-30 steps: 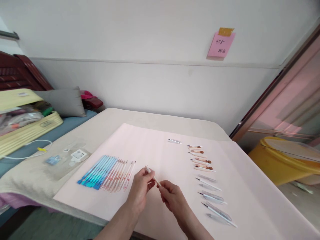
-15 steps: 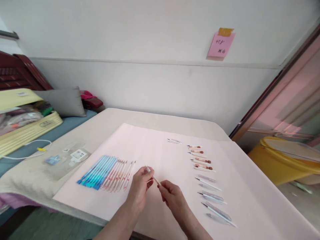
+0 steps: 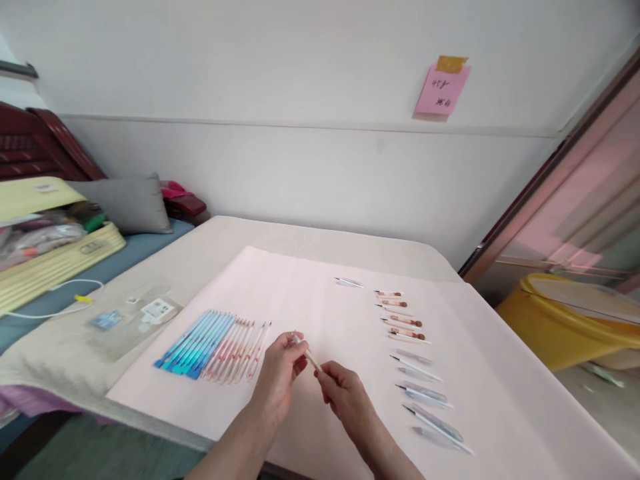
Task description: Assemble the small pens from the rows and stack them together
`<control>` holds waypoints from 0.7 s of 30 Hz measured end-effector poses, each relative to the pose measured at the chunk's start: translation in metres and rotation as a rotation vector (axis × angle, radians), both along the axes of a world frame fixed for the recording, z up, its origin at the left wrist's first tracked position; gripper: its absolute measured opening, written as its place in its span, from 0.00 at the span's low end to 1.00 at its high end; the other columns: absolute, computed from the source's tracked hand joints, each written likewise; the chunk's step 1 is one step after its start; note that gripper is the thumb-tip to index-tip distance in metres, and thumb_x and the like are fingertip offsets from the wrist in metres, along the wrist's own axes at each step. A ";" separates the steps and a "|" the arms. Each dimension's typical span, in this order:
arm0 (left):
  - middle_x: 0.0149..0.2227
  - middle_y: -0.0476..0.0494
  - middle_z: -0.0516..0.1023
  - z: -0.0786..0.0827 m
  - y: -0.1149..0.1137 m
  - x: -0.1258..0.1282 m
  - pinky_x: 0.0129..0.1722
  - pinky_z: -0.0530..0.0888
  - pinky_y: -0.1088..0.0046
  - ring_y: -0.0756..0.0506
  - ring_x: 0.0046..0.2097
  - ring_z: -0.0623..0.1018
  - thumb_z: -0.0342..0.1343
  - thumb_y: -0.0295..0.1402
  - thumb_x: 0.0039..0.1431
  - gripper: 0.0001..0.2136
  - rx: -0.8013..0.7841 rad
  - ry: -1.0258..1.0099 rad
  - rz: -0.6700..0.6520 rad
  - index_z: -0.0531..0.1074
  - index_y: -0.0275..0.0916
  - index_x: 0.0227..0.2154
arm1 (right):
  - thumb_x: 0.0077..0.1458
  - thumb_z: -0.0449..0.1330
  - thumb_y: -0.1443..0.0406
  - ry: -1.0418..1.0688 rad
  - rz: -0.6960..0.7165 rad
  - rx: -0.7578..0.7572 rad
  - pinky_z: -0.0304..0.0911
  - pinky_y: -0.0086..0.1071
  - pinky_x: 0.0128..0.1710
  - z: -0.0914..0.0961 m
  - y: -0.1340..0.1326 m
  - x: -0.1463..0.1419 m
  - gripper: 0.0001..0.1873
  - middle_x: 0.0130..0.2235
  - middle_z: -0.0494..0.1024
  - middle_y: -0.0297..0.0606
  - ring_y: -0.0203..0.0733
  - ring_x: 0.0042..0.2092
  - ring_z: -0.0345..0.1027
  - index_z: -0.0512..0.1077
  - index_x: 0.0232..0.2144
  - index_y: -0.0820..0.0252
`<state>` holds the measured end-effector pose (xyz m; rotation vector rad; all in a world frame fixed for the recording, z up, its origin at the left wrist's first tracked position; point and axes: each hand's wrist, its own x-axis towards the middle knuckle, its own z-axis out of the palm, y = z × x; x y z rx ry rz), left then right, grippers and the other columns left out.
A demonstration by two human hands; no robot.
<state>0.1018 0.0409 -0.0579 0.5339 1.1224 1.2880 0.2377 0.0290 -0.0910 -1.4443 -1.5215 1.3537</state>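
Between my two hands is a slim pale pen [image 3: 313, 361], slanting from upper left to lower right above the sheet. My left hand [image 3: 281, 367] pinches its upper end, where a narrow tip pokes out past the fingers. Its lower end is in the closed fingers of my right hand [image 3: 345, 393], which cover part of it. To the left lies a close row of pens, blue ones [image 3: 197, 343] beside clear ones with reddish and brown marks [image 3: 237, 350]. On the right, disassembled pen parts lie in groups, some with brown figured barrels [image 3: 406, 321], others with grey clear barrels [image 3: 440, 423].
A pale pink sheet [image 3: 295, 287] covers much of the cream table [image 3: 280, 233]. A lone refill and barrel [image 3: 349, 283] lie near its far side. Clear plastic packaging [image 3: 150, 313] is at left, a yellow bin [image 3: 555, 327] at right, and a wall behind.
Almost nothing has moved. The fingers of my left hand have shifted slightly around the upper end of the pen; both hands keep their grip.
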 end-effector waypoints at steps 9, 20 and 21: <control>0.31 0.43 0.73 0.005 0.000 -0.001 0.39 0.69 0.69 0.46 0.38 0.75 0.59 0.27 0.43 0.11 0.019 -0.092 -0.010 0.68 0.37 0.32 | 0.52 0.51 0.59 0.102 -0.005 -0.127 0.42 0.25 0.18 0.005 0.001 -0.002 0.12 0.16 0.60 0.25 0.27 0.17 0.47 0.64 0.23 0.60; 0.30 0.46 0.70 0.001 0.000 0.000 0.36 0.69 0.72 0.47 0.36 0.75 0.62 0.34 0.43 0.10 0.011 -0.064 0.008 0.68 0.37 0.29 | 0.51 0.53 0.58 0.127 0.001 -0.160 0.40 0.26 0.18 0.007 0.001 -0.004 0.12 0.16 0.61 0.26 0.26 0.17 0.46 0.64 0.22 0.60; 0.31 0.46 0.70 0.000 0.000 -0.001 0.36 0.69 0.71 0.46 0.36 0.75 0.62 0.33 0.43 0.10 0.012 -0.066 0.011 0.69 0.37 0.29 | 0.51 0.53 0.58 0.131 0.001 -0.161 0.40 0.26 0.18 0.007 0.001 -0.005 0.12 0.16 0.61 0.26 0.26 0.16 0.46 0.64 0.23 0.60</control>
